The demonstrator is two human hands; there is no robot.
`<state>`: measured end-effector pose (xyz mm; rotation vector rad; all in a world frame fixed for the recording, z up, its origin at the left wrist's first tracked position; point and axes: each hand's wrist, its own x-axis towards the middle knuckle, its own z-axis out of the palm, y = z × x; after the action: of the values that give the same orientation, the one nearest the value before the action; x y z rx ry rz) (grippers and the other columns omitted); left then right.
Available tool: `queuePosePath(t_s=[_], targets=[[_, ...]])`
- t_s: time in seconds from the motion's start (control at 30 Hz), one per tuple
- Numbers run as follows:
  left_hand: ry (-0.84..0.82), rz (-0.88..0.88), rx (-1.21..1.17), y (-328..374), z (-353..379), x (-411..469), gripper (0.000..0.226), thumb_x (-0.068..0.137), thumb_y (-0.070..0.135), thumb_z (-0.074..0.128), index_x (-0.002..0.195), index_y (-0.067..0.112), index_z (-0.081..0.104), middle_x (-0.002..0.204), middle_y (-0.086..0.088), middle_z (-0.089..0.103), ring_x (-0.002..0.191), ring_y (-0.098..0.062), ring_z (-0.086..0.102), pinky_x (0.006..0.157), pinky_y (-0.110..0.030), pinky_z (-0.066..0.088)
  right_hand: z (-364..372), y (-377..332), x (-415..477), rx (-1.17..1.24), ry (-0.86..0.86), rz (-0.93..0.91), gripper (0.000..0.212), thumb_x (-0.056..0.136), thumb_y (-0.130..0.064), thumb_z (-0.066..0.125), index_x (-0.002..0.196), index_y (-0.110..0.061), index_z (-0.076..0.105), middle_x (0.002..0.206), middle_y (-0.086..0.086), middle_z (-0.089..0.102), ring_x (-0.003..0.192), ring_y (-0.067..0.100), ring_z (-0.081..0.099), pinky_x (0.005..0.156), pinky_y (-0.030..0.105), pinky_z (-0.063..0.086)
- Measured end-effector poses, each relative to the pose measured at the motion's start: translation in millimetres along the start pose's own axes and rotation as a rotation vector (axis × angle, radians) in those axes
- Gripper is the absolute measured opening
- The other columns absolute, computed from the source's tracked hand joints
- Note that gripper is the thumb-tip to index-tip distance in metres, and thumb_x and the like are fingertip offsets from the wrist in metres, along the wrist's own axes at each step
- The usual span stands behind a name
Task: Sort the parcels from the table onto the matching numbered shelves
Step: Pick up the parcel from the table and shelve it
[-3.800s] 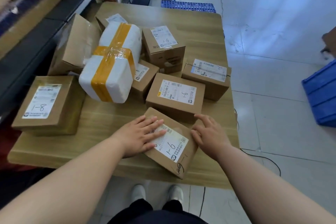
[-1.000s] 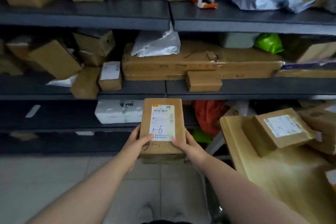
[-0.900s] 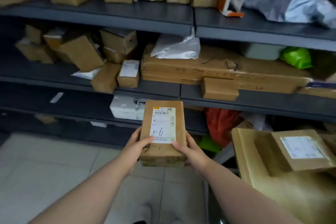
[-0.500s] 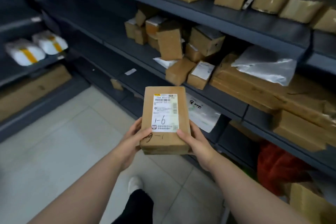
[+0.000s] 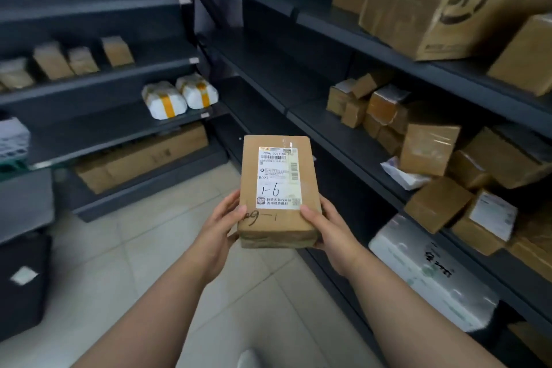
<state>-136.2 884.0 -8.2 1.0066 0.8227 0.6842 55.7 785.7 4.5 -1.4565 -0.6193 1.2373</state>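
I hold a flat brown cardboard parcel (image 5: 277, 188) at chest height in both hands. Its white label has "1-6" handwritten on it. My left hand (image 5: 222, 219) grips its near left corner, thumb on top. My right hand (image 5: 324, 221) grips the near right corner the same way. Dark metal shelves (image 5: 334, 140) run along the right side, and another shelf unit (image 5: 119, 125) stands ahead on the left. The table is out of view.
The right shelves carry several brown boxes (image 5: 427, 146), a big box with a logo (image 5: 442, 0) and a white foam box (image 5: 430, 269) low down. Two white parcels with yellow tape (image 5: 179, 97) lie on the left unit. Pale tiled floor (image 5: 143, 248) stretches below.
I lifted the 1-6 parcel off the table and turned left with it. The view swung along the shelves to the corner, and the table left the frame. My grip stayed the same.
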Motion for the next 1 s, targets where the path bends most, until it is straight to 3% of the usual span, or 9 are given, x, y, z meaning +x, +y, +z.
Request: queuePosePath(t_s=[0.1,0.27,0.43,0.63,0.8,1.0], targets=[[0.066,0.033,-0.008,15,-32,19,0.048,0.085,0.031,0.06,0.132,0.035,0.051,0.126,0.01,0.064,0.119,-0.013,0.058,0.098,-0.036,0.041,33,-8,37,-0.009,-0.067,0.027,0.083,0.067,-0.052,0.073,0.141,-0.036,0.039,0.129,-0.005,0.059,0.113,0.016,0.061,0.09,0.038,0.053],[0.144,0.064,-0.027,30,-76,40,0.051,0.089,0.033,0.058,0.139,0.034,0.047,0.129,0.011,0.062,0.121,-0.012,0.056,0.094,-0.033,0.041,78,-20,90,-0.086,-0.161,0.069,0.105,0.046,-0.071,0.081,0.138,-0.041,0.041,0.128,-0.007,0.061,0.113,0.017,0.061,0.099,0.046,0.048],[0.246,0.037,-0.081,39,-117,74,0.046,0.094,0.033,0.051,0.139,0.041,0.045,0.131,0.012,0.061,0.124,-0.015,0.053,0.098,-0.04,0.041,119,-32,151,-0.116,-0.264,0.118,0.085,0.063,-0.053,0.073,0.14,-0.036,0.04,0.126,-0.004,0.062,0.112,0.018,0.061,0.094,0.042,0.052],[0.364,0.071,-0.146,75,-165,138,0.043,0.094,0.028,0.05,0.136,0.039,0.049,0.128,0.009,0.063,0.124,-0.017,0.054,0.091,-0.038,0.044,170,-67,241,-0.175,-0.351,0.103,0.085,0.064,-0.054,0.07,0.141,-0.035,0.04,0.125,-0.003,0.06,0.109,0.017,0.061,0.084,0.035,0.054],[0.488,0.113,-0.205,121,-205,193,0.044,0.095,0.028,0.05,0.137,0.039,0.047,0.126,0.01,0.065,0.122,-0.015,0.054,0.085,-0.033,0.044,224,-105,322,-0.175,-0.421,0.086,0.054,0.087,-0.036,0.064,0.136,-0.037,0.04,0.12,-0.009,0.059,0.106,0.012,0.06,0.078,0.028,0.052],[0.633,0.181,-0.255,154,-248,233,0.042,0.095,0.027,0.049,0.136,0.038,0.049,0.126,0.01,0.064,0.116,-0.013,0.056,0.08,-0.032,0.043,285,-135,389,-0.216,-0.543,0.086,0.058,0.089,-0.033,0.062,0.143,-0.033,0.038,0.122,-0.008,0.06,0.103,0.008,0.061,0.077,0.025,0.052]])
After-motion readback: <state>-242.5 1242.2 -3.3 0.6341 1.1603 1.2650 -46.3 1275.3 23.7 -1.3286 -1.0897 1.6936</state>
